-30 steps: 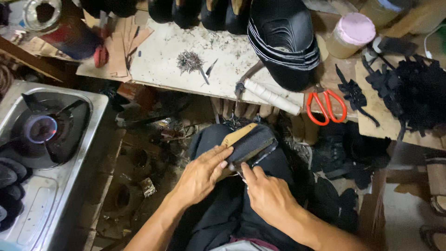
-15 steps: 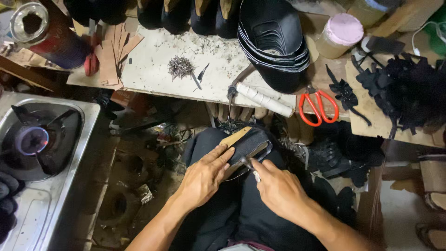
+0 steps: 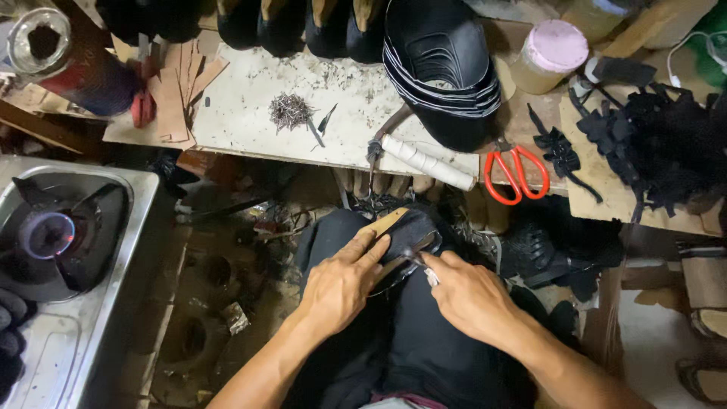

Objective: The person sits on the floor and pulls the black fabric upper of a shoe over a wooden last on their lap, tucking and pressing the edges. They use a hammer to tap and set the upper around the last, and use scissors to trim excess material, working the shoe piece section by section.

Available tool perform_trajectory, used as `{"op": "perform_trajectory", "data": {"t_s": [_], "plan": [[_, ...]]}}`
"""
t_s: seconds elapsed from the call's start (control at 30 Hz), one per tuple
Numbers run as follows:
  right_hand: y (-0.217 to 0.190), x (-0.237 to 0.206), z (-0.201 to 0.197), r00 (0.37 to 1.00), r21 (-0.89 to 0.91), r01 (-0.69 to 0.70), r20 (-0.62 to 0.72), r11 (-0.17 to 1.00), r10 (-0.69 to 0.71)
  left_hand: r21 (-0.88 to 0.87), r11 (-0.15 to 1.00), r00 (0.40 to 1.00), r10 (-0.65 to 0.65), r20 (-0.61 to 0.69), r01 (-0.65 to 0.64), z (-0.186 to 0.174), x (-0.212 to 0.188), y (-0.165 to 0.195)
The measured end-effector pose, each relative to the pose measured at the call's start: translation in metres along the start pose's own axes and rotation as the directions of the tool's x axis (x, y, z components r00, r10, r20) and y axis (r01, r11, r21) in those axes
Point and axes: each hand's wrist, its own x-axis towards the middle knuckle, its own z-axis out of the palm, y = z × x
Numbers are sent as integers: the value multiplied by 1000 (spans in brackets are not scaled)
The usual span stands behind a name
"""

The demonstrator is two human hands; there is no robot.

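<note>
A black shoe upper on its tan wooden last (image 3: 401, 231) rests on the person's lap, directly under both hands and just below the front edge of the workbench. The left hand (image 3: 341, 284) lies flat over the near side of the shoe, fingers stretched forward and pressing the black material down against the last. The right hand (image 3: 469, 295) sits just to the right of it, fingers pinched together on a small metal tool (image 3: 416, 257) whose tip meets the shoe's edge.

Beyond the knees runs a scuffed white workbench (image 3: 242, 113). On it, a tall stack of black shoe pieces (image 3: 443, 68) stands at the back, with a heap of black straps (image 3: 659, 144) on a board to the far right. To the left, a steel gas stove (image 3: 68, 235) burns with a blue flame. Smaller things lie between: red-handled scissors (image 3: 515, 174), a white-handled hammer (image 3: 420, 159), a pink-lidded jar (image 3: 549, 53), tan cardboard strips (image 3: 178, 91) and a pile of small nails (image 3: 288, 112)
</note>
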Motion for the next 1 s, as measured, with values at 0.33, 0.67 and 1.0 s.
{"op": "perform_trajectory", "data": {"t_s": [0.33, 0.67, 1.0], "plan": [[-2, -3, -28, 996, -91, 38, 83, 995, -30, 94, 991, 989, -100, 107, 90, 13, 20, -3], [6, -3, 24, 964, 184, 113, -258, 976, -63, 19, 998, 977, -64, 204, 62, -4, 21, 0], [-19, -3, 9, 961, 200, 176, -248, 964, -124, -179, 984, 993, 21, 120, 1, -21, -1, -21]]}}
